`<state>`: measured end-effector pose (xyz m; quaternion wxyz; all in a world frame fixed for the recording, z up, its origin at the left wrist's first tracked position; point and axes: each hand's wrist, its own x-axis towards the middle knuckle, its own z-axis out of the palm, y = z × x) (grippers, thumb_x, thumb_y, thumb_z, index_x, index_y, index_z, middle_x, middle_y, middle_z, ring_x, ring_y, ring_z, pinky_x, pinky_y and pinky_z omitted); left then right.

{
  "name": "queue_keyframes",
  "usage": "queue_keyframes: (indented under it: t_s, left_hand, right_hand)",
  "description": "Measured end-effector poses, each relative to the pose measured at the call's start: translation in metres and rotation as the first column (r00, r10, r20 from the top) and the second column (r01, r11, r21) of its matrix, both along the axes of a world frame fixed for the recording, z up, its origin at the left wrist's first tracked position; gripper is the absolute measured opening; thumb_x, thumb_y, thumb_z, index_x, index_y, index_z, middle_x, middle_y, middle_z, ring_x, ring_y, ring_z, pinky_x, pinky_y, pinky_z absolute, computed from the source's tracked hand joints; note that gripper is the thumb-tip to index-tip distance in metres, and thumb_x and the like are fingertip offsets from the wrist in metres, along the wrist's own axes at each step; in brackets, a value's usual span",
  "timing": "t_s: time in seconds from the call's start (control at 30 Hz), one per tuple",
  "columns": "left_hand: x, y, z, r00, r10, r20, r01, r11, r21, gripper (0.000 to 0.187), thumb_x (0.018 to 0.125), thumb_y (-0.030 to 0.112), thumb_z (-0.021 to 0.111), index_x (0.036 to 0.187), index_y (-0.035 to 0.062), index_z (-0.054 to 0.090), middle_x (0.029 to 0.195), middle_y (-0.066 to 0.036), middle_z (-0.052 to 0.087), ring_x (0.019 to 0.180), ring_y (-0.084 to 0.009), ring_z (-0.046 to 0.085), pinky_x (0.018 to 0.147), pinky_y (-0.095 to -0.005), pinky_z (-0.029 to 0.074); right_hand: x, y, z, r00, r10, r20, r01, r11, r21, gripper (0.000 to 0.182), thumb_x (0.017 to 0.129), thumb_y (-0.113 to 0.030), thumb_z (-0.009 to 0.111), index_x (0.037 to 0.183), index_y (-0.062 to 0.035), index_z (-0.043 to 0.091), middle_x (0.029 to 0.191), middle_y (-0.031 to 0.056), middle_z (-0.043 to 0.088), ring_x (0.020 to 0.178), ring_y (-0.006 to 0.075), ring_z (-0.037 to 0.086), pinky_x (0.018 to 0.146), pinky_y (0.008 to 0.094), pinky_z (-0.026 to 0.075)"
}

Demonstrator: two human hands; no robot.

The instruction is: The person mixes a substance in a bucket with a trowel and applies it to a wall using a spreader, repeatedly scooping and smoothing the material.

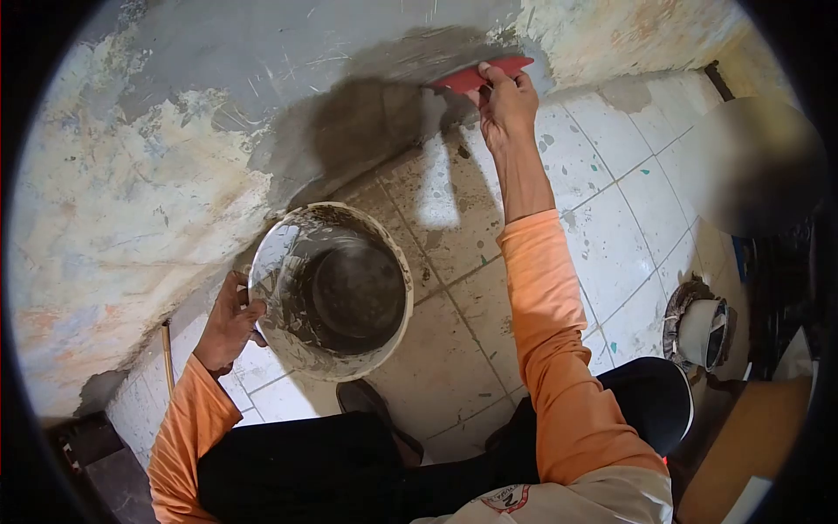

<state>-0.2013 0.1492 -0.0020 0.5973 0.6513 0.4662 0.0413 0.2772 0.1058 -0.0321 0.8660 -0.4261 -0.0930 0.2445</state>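
My right hand (pixel 508 105) grips a red plastic spreader (pixel 463 80), fingers and thumb closed on it. The spreader's blade lies against the wall, low down where damp grey plaster (pixel 397 65) meets the floor tiles. With my left hand (pixel 229 325) I hold the rim of a white bucket (pixel 292 249), fingers outside and thumb over the edge. The bucket tilts open toward me, its inner walls smeared with grey. Dark grey wet mix (pixel 358 284) sits at the bottom.
Above the plaster, the wall (pixel 148 210) is patchy and peeling. White floor tiles (pixel 611 210) carry grey splashes. A smeared round container (pixel 703 332) stands at right, near a brown board (pixel 751 445). A thin stick (pixel 168 358) leans at left. My shoe (pixel 375 410) is below the bucket.
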Motion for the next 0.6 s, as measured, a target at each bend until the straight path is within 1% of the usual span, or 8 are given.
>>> queue_keyframes:
  t_s: [0.13,0.2,0.33,0.4,0.43,0.47,0.53,0.6]
  left_hand:
    - [-0.004,0.001,-0.004,1.000,-0.009,0.001,0.009,1.000,0.002,0.035,0.103,0.011,0.057,0.131,0.0026,0.039,0.110,-0.018,0.065,0.082,-0.0193,0.068,0.054,-0.0306,0.059]
    - [-0.006,0.001,-0.006,1.000,-0.008,0.026,0.008,1.000,-0.001,0.035,0.103,0.010,0.056,0.132,0.0031,0.039,0.112,-0.018,0.064,0.083,-0.0196,0.068,0.054,-0.0306,0.060]
    - [-0.012,0.002,-0.005,0.997,-0.026,0.066,0.028,0.999,-0.025,0.038,0.102,0.007,0.057,0.135,0.0053,0.039,0.117,-0.018,0.063,0.088,-0.0202,0.068,0.056,-0.0305,0.061]
    - [-0.016,0.002,-0.003,0.995,-0.039,0.093,0.041,0.999,-0.028,0.039,0.102,0.006,0.057,0.136,0.0060,0.038,0.117,-0.018,0.063,0.090,-0.0203,0.068,0.056,-0.0305,0.062]
    - [-0.019,0.002,-0.003,0.995,-0.038,0.095,0.042,0.998,-0.044,0.040,0.101,0.006,0.057,0.136,0.0061,0.038,0.117,-0.017,0.063,0.090,-0.0201,0.068,0.057,-0.0304,0.062]
    - [-0.021,0.002,-0.004,0.995,-0.036,0.098,0.042,0.997,-0.060,0.040,0.101,0.005,0.057,0.136,0.0063,0.038,0.116,-0.017,0.062,0.091,-0.0199,0.068,0.057,-0.0303,0.063]
    - [-0.035,0.006,-0.010,0.996,-0.024,0.090,0.030,0.998,-0.063,0.039,0.101,0.006,0.058,0.135,0.0058,0.038,0.115,-0.017,0.063,0.090,-0.0195,0.068,0.057,-0.0297,0.063]
    - [-0.046,0.008,-0.009,0.997,-0.016,0.078,0.021,0.998,-0.061,0.038,0.101,0.007,0.058,0.133,0.0054,0.038,0.114,-0.017,0.063,0.089,-0.0190,0.068,0.057,-0.0292,0.063]
  right_hand:
    - [-0.009,-0.008,0.029,0.999,0.016,0.038,-0.018,0.998,0.060,0.027,0.093,0.005,0.067,0.114,0.0017,0.051,0.104,0.0153,0.067,0.083,0.0258,0.072,0.063,0.0418,0.067]
    - [-0.019,-0.018,0.041,0.995,-0.007,0.103,0.002,0.999,0.051,0.027,0.093,0.005,0.067,0.117,0.0026,0.053,0.107,0.0155,0.067,0.090,0.0262,0.072,0.072,0.0419,0.067]
    - [-0.025,-0.043,0.039,0.992,0.010,0.122,-0.016,0.999,0.052,0.031,0.094,0.005,0.065,0.123,0.0039,0.055,0.112,0.0159,0.067,0.098,0.0265,0.071,0.081,0.0408,0.066]
    - [-0.024,-0.057,0.027,0.994,0.100,0.036,-0.101,0.994,0.042,0.034,0.095,0.004,0.064,0.128,0.0043,0.055,0.114,0.0159,0.066,0.102,0.0261,0.070,0.085,0.0402,0.065]
    - [-0.027,-0.063,0.019,0.990,0.136,0.038,-0.136,0.991,0.002,0.037,0.095,0.003,0.064,0.132,0.0014,0.055,0.116,0.0142,0.067,0.102,0.0257,0.071,0.086,0.0397,0.065]
    - [-0.031,-0.066,0.004,0.990,0.137,0.037,-0.137,0.991,0.003,0.037,0.095,0.003,0.064,0.132,0.0014,0.055,0.116,0.0142,0.067,0.102,0.0257,0.071,0.086,0.0397,0.065]
    - [-0.034,-0.068,-0.042,0.983,0.169,-0.066,-0.173,0.983,-0.060,0.036,0.095,0.002,0.064,0.130,-0.0023,0.057,0.119,0.0121,0.067,0.103,0.0255,0.070,0.087,0.0400,0.065]
    - [-0.050,-0.064,-0.092,0.968,0.150,-0.199,-0.165,0.985,-0.058,0.032,0.093,0.006,0.063,0.123,-0.0022,0.057,0.110,0.0113,0.069,0.092,0.0235,0.073,0.076,0.0412,0.068]
